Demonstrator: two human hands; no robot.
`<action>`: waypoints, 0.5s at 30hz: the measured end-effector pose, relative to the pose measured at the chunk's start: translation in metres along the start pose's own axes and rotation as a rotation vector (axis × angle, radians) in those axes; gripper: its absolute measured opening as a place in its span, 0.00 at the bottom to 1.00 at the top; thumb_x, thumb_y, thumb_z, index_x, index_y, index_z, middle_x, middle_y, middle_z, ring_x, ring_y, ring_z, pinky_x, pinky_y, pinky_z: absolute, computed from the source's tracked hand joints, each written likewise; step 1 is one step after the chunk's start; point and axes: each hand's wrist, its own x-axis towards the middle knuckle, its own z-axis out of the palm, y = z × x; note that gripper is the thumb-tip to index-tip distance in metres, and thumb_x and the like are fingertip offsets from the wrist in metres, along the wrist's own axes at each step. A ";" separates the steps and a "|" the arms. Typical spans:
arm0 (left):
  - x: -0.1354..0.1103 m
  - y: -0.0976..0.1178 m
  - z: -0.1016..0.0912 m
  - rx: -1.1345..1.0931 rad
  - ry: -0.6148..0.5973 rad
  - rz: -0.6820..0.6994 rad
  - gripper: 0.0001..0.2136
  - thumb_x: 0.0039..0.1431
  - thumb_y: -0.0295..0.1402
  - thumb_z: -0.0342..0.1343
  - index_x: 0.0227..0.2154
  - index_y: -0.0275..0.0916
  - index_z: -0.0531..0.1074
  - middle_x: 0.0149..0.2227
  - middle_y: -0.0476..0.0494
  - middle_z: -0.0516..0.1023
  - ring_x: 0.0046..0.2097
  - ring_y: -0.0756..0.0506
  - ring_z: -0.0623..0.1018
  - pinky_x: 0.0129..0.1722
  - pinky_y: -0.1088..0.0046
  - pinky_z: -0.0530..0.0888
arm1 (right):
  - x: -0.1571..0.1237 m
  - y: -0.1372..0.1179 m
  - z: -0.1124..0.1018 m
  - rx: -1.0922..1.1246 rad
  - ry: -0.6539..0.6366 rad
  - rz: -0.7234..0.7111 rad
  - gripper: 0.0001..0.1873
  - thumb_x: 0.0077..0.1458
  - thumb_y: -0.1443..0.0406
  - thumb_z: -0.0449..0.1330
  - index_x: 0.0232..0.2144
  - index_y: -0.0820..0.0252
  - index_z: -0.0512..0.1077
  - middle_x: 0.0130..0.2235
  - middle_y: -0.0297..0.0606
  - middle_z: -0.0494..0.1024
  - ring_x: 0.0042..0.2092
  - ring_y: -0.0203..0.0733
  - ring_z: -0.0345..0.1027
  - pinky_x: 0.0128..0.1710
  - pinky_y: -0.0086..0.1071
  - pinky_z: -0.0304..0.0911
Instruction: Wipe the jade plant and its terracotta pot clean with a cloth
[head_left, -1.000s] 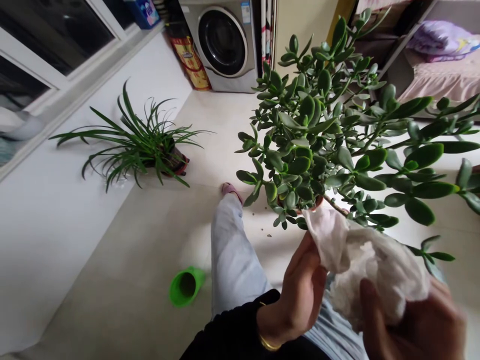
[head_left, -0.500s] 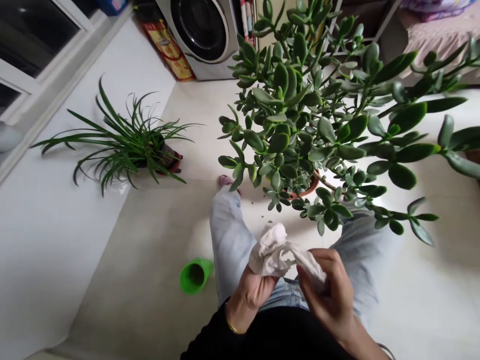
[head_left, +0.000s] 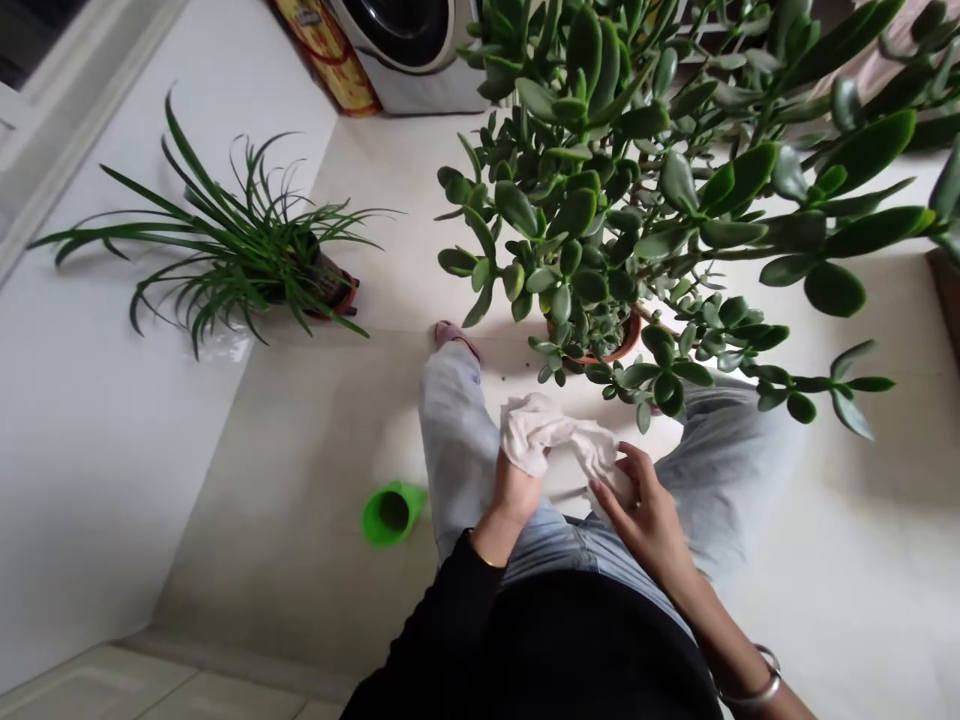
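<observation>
A crumpled whitish cloth (head_left: pixel 551 430) is stretched between my two hands, above my lap. My left hand (head_left: pixel 517 490) grips its left end, and the cloth covers most of those fingers. My right hand (head_left: pixel 641 505) pinches the other end between thumb and fingers. Just beyond the cloth stands a large jade plant (head_left: pixel 585 220) with thick green leaves, in an orange-brown pot (head_left: pixel 626 340) that its foliage partly hides. Its lowest branches hang close to my right hand.
A green cup-like container (head_left: pixel 394 512) with dark contents is on the floor at left. By the white wall sits a potted long-leaved plant (head_left: pixel 247 260). A front-loading washing machine (head_left: pixel 420 60) stands at the back. Dark crumbs dot the floor near the pot.
Both hands have moved forward, away from my body, with the cloth still held between them. The view has tipped down, and more of my forearms shows.
</observation>
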 end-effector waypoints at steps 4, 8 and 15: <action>0.015 -0.001 -0.007 -0.041 0.104 -0.007 0.07 0.69 0.34 0.53 0.39 0.42 0.75 0.38 0.48 0.82 0.39 0.49 0.80 0.45 0.72 0.76 | 0.004 0.004 0.009 0.070 -0.050 0.062 0.28 0.59 0.45 0.60 0.50 0.59 0.72 0.39 0.41 0.79 0.37 0.44 0.74 0.39 0.36 0.69; 0.019 -0.006 -0.008 -0.059 0.094 0.010 0.06 0.68 0.34 0.54 0.37 0.41 0.75 0.38 0.48 0.81 0.39 0.49 0.80 0.45 0.73 0.75 | 0.015 0.025 0.018 0.037 -0.022 0.126 0.32 0.53 0.48 0.62 0.55 0.60 0.73 0.42 0.44 0.79 0.42 0.49 0.73 0.47 0.43 0.68; 0.013 -0.043 -0.006 -0.036 0.073 -0.090 0.07 0.64 0.37 0.59 0.40 0.41 0.76 0.40 0.46 0.81 0.44 0.47 0.80 0.48 0.71 0.73 | 0.026 0.086 0.011 -0.046 0.129 0.128 0.15 0.44 0.52 0.64 0.30 0.56 0.75 0.34 0.38 0.73 0.38 0.48 0.66 0.44 0.44 0.65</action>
